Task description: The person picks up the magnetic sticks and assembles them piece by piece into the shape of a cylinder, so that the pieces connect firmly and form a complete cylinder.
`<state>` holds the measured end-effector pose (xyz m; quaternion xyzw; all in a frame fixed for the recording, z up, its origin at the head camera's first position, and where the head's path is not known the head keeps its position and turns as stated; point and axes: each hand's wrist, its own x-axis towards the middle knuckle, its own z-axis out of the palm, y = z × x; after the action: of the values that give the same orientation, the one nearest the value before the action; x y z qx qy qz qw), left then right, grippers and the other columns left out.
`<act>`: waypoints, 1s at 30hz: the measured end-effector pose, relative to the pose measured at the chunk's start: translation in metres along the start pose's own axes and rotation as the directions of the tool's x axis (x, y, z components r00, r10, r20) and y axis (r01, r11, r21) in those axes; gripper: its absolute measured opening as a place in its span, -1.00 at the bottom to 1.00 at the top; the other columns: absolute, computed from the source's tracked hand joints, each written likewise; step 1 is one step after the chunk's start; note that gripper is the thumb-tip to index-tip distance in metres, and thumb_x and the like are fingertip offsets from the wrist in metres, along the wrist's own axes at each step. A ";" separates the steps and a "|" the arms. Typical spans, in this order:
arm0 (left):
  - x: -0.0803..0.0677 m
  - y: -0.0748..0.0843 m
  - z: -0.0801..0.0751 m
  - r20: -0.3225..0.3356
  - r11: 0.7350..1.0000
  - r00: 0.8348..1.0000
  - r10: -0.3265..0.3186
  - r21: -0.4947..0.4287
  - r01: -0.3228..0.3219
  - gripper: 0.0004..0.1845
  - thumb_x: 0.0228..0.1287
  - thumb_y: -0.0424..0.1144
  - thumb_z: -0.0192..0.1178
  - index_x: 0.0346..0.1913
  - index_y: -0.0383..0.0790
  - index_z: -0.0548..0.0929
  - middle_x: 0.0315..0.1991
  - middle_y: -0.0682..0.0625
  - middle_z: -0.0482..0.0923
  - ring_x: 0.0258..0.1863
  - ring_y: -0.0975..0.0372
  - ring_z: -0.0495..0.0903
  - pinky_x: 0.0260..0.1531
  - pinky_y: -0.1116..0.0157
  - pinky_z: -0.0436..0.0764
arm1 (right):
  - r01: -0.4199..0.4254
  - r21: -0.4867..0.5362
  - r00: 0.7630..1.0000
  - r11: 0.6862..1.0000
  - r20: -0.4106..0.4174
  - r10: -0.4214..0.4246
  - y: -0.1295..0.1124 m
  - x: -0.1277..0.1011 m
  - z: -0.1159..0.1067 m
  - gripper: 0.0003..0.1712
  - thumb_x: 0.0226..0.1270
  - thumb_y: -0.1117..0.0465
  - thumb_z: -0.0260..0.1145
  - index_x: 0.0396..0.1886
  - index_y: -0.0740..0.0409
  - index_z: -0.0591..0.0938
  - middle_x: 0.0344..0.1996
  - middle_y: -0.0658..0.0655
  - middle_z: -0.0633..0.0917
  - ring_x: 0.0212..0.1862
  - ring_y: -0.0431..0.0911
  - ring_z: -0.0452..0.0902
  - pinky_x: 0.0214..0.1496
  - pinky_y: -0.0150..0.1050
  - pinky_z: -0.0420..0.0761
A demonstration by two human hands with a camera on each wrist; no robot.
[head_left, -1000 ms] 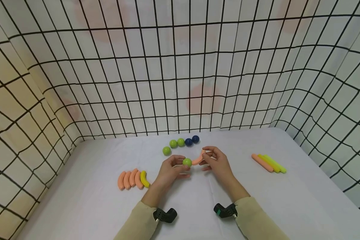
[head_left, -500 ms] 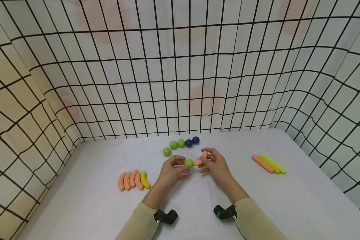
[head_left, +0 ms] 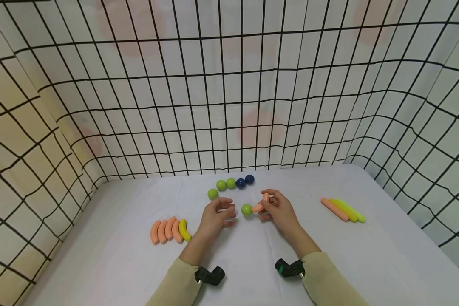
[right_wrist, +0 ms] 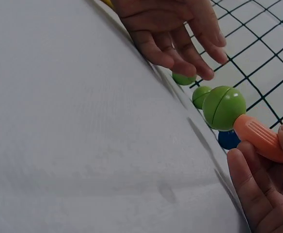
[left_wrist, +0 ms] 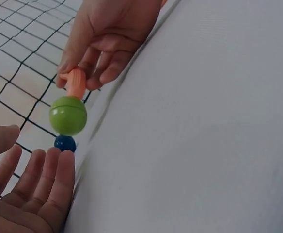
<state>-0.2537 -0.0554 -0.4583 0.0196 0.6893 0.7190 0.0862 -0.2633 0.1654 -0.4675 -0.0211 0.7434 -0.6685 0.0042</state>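
Observation:
Between thumb and fingers my right hand (head_left: pixel 281 212) pinches a curved orange piece (head_left: pixel 258 208). A green ball (head_left: pixel 247 209) is joined to that piece's left end; in the right wrist view the ball (right_wrist: pixel 224 108) touches the ridged orange piece (right_wrist: pixel 260 138) directly. To the left of the ball, my left hand (head_left: pixel 214 219) is apart from it, fingers spread and holding nothing. The left wrist view shows those fingers (left_wrist: pixel 59 189) below the green ball (left_wrist: pixel 68 115), with a gap between.
Green balls (head_left: pixel 221 185) and two dark blue balls (head_left: pixel 240 183) lie behind the hands. Several curved orange pieces (head_left: pixel 168 228) and a yellow one (head_left: pixel 184 230) are at left. Straight orange, yellow and lime sticks (head_left: pixel 343 209) lie at right. Black netting (head_left: pixel 229 104) encloses the white table (head_left: pixel 111 272).
My left hand has let go of the green ball and drawn slightly left. My right hand has moved a little right, carrying the orange piece with the ball on it.

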 end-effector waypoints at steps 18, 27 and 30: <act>0.000 0.009 -0.011 -0.079 0.988 0.996 0.039 0.154 -0.026 -0.64 0.42 -0.29 0.20 0.20 -0.30 0.53 0.09 -0.18 0.61 -0.21 0.24 0.67 -0.21 0.27 0.73 | -0.007 -0.044 1.000 0.999 -0.021 0.007 0.007 0.001 -0.002 -0.57 0.50 0.31 0.18 0.31 0.21 0.43 -0.24 0.21 0.63 -0.38 -0.13 0.69 -0.36 -0.30 0.71; -0.016 0.033 -0.035 -0.123 0.962 0.982 0.147 0.251 -0.112 -0.66 0.38 -0.31 0.24 0.17 -0.28 0.55 0.07 -0.15 0.60 -0.21 0.21 0.67 -0.27 0.29 0.71 | -0.010 -0.058 1.000 0.998 -0.019 0.009 0.006 0.001 -0.001 -0.58 0.53 0.27 0.16 0.31 0.18 0.43 -0.22 0.21 0.62 -0.35 -0.12 0.69 -0.36 -0.31 0.70; -0.024 0.037 -0.048 -0.129 0.935 0.978 0.163 0.336 -0.112 -0.64 0.37 -0.29 0.25 0.18 -0.25 0.56 0.07 -0.13 0.62 -0.18 0.20 0.67 -0.30 0.31 0.69 | -0.016 -0.064 0.999 0.998 -0.029 0.015 0.006 0.000 0.000 -0.59 0.53 0.25 0.17 0.31 0.15 0.43 -0.20 0.20 0.60 -0.33 -0.11 0.69 -0.36 -0.30 0.71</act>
<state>-0.2404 -0.1080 -0.4220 0.0260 0.8004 0.5985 -0.0226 -0.2639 0.1655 -0.4733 -0.0060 0.7647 -0.6444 -0.0019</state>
